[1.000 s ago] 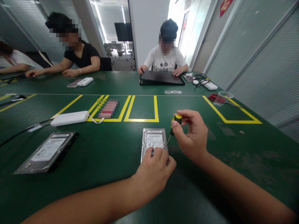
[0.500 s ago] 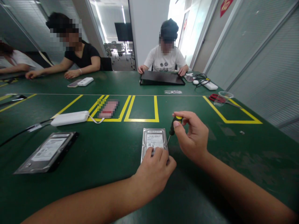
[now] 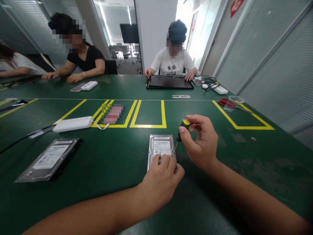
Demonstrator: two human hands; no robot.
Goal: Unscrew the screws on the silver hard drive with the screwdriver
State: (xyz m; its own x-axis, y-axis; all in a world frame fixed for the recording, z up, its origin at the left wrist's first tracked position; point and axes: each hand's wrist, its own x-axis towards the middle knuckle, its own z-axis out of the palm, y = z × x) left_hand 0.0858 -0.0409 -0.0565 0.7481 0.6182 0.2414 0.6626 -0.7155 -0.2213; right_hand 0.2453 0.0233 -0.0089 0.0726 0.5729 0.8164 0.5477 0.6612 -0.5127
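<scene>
A silver hard drive (image 3: 161, 143) lies label up on the green table, its near half covered by my left hand (image 3: 162, 179). The fingers of that hand are curled over the drive and grip it. My right hand (image 3: 201, 140) pinches the black and yellow handle of a screwdriver (image 3: 183, 128) between thumb and fingers. Its shaft slants down, and the tip meets the drive's right edge; the exact contact point is too small to make out. A second hard drive (image 3: 51, 158) rests farther left, out of reach of both hands.
A white power strip (image 3: 73, 124) with a cable and a pinkish phone (image 3: 114, 115) lie beyond the drives. Red-handled scissors (image 3: 227, 103) and a clear plastic cup (image 3: 233, 102) are at the right. Across the table, a person handles a black flat panel (image 3: 170, 82).
The screwdriver's handle has shifted slightly left in my right hand, its yellow end turned more toward me. My left hand and the drive stay put. The person opposite has lowered the panel's raised sheet.
</scene>
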